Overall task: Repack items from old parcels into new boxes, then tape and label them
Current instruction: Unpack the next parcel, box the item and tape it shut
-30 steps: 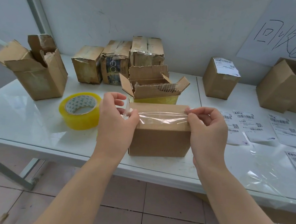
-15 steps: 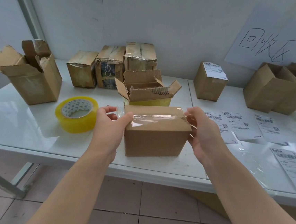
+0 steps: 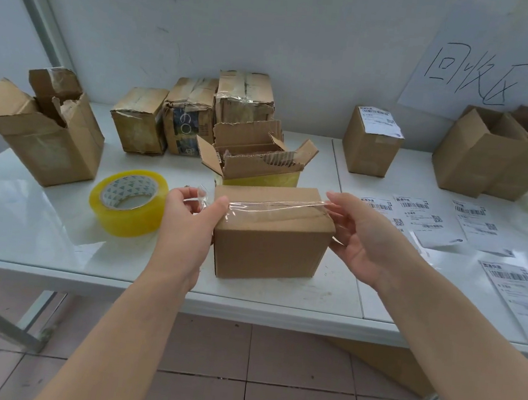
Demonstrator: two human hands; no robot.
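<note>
A closed brown cardboard box [image 3: 269,245] stands near the front edge of the white table [image 3: 27,235]. A strip of clear tape [image 3: 275,204] runs left to right across its top. My left hand [image 3: 189,225] is at the box's left end: the thumb lies on the top left edge over the tape, and the curled fingers hold the crumpled loose end beside the box. My right hand [image 3: 360,238] is at the right end, its fingers straight, the fingertips touching the tape at the top right edge.
A yellow tape roll [image 3: 127,202] lies left of my hands. Behind the box stand a torn open parcel [image 3: 256,163], several worn parcels [image 3: 190,118] and a labelled box [image 3: 371,139]. An open box [image 3: 43,136] stands far left, empty boxes [image 3: 493,154] far right, shipping labels [image 3: 428,222] beside them.
The tape strip came down onto the box top. My right hand let go of its pinch and moved to the box's right side; my left hand stayed at the left end.
</note>
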